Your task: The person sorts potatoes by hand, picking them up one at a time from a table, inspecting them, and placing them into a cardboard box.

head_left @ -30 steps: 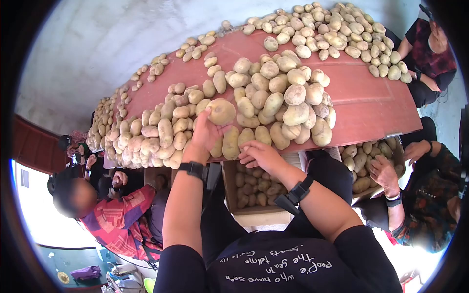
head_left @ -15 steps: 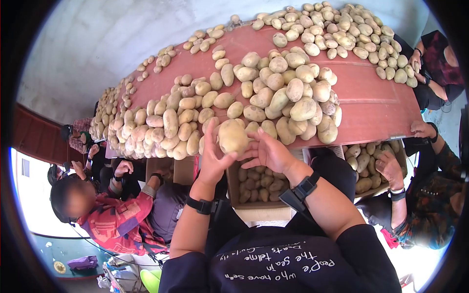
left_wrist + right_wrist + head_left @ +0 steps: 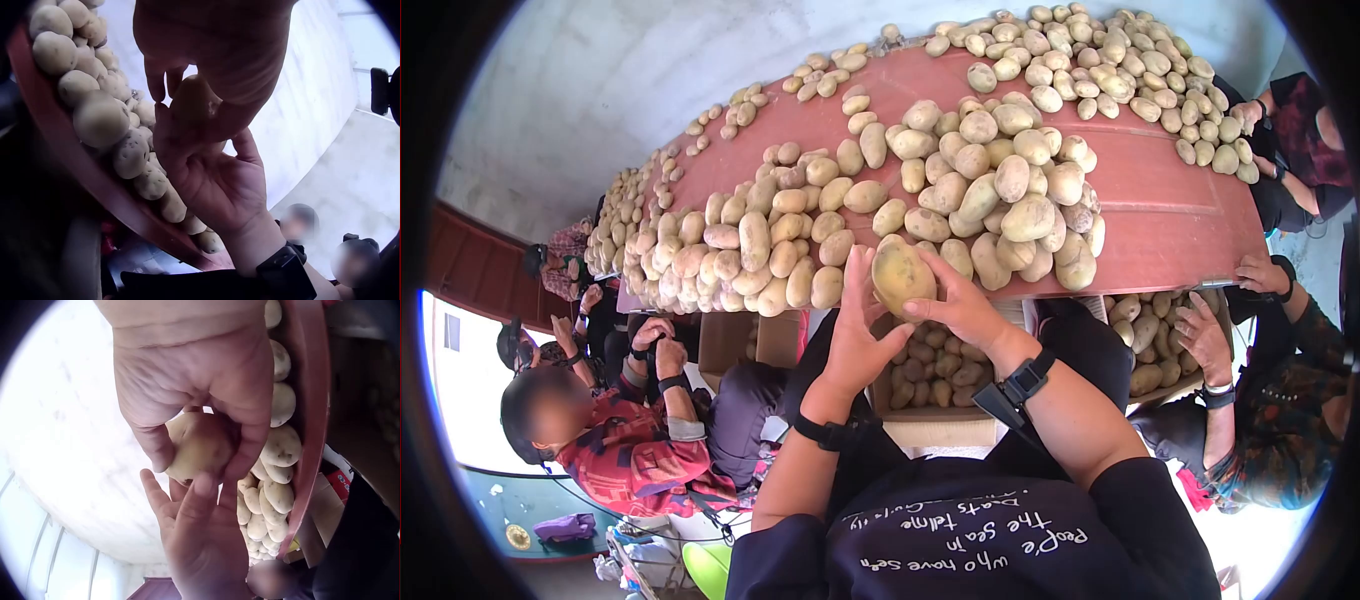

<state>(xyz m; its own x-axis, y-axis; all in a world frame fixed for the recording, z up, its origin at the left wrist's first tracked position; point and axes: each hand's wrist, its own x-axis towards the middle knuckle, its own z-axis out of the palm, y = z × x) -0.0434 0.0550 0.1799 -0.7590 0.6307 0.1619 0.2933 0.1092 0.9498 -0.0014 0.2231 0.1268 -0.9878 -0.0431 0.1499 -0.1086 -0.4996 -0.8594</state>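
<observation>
Between both hands, a yellowish potato (image 3: 903, 278) is held up in front of the table's near edge. My right hand (image 3: 972, 312) grips it, thumb on the near face and fingers around its side; the right wrist view shows the potato (image 3: 199, 445) between that thumb and the fingers. On the other side, my left hand (image 3: 855, 335) has its fingers straight along the potato, its thumb spread near the lower end. In the left wrist view, the two hands overlap and partly hide the potato (image 3: 190, 103).
Many potatoes (image 3: 990, 185) lie heaped on the red table (image 3: 1150, 240). Below its edge stands a cardboard box (image 3: 945, 432) holding potatoes, with another potato box (image 3: 1150, 335) to the right. People sit at both sides, one in a red patterned jacket (image 3: 640, 455).
My left hand has brought the potato from over the pile back towards the body. The right hand has come up and taken hold of it, while the left fingers have straightened.
</observation>
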